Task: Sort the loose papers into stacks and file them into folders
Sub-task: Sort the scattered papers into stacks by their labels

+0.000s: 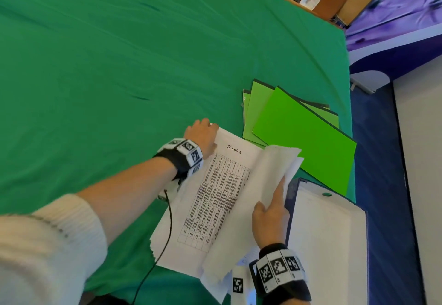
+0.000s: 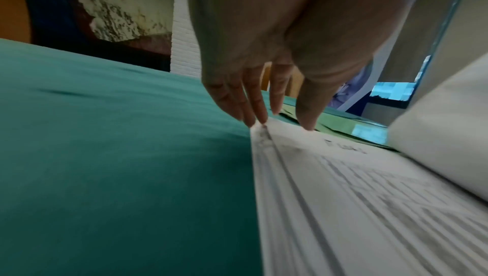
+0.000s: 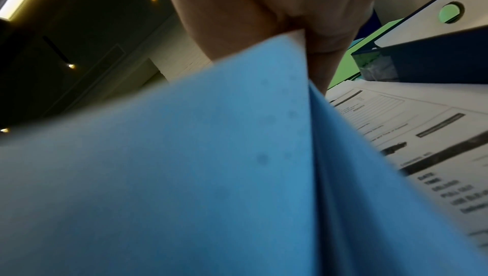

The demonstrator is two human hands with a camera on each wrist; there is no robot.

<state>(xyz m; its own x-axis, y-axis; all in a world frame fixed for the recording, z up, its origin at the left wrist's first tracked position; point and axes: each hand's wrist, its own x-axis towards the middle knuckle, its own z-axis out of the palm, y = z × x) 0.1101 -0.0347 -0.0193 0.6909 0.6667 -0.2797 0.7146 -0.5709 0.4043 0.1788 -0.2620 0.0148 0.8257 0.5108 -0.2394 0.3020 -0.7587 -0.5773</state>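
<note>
The paper stack (image 1: 210, 199) lies on the green surface (image 1: 95, 65) beside green folders (image 1: 299, 132). The left hand (image 1: 202, 137) presses its far corner with straight fingers, while the right hand (image 1: 270, 221) grips lifted sheets (image 1: 275, 173).

A cream ribbed knit sleeve (image 1: 47, 240) covered the left forearm at lower left. Each wrist wore a black strap with white blocks printed in black square codes (image 1: 185, 155) (image 1: 278, 270); a thin black cable (image 1: 167, 228) trailed toward the bottom edge.
</note>
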